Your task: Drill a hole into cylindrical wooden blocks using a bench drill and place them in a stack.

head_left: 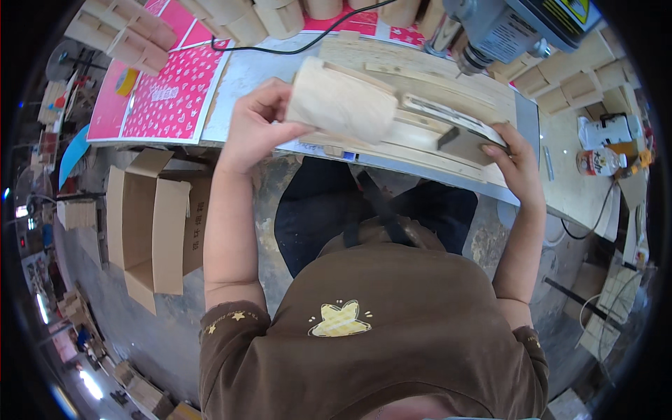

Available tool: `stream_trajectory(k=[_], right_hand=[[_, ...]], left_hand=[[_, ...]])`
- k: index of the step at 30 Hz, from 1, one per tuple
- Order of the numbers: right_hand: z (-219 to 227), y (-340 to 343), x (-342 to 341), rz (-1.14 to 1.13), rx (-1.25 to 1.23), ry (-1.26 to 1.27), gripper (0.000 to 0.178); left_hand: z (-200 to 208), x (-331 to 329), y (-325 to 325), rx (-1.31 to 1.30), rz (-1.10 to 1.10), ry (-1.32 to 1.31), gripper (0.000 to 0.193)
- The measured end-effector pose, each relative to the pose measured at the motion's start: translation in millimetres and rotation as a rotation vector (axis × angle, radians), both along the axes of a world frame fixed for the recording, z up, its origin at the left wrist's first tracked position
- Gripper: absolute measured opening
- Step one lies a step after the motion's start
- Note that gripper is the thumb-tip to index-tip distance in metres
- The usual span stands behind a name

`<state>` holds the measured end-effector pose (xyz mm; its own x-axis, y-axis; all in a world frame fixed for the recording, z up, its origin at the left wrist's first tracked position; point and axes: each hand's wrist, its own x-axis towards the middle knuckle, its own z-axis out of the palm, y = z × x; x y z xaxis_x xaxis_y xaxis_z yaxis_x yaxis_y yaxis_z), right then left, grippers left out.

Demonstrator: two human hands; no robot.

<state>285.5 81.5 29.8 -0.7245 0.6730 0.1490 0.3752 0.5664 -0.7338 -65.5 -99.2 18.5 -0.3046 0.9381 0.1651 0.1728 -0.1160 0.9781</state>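
Note:
My left hand is closed on one end of a pale wooden block with a rounded side, thumb below and fingers behind. The block is tilted above the bench and slightly blurred. To its right, my right hand grips the end of a long, flat, light-coloured strip with a dark plate beneath it; its exact kind is unclear. Under both lies a wooden board fixture with raised rails. A drill with a chuck hangs over the board's far right part, apart from both hands.
Several rounded wooden pieces line the back, with more stacked at both far corners. A black cable crosses the bench. Yellow tape sits on a pink patterned sheet. A bottle stands right. An open cardboard box is on the floor.

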Motion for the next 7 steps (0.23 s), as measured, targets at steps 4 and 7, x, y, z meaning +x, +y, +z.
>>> stream_trajectory(k=[4, 7], right_hand=[[-4.5, 6.3, 25.2, -0.043, -0.087, -0.034, 0.023], [-17.0, 8.4, 28.9, -0.084, -0.035, -0.061, 0.024]], left_hand=[[14.1, -38.9, -27.9, -0.093, 0.247, -0.161, 0.023], [21.1, -54.4, -41.5, -0.164, 0.419, -0.352, 0.026]])
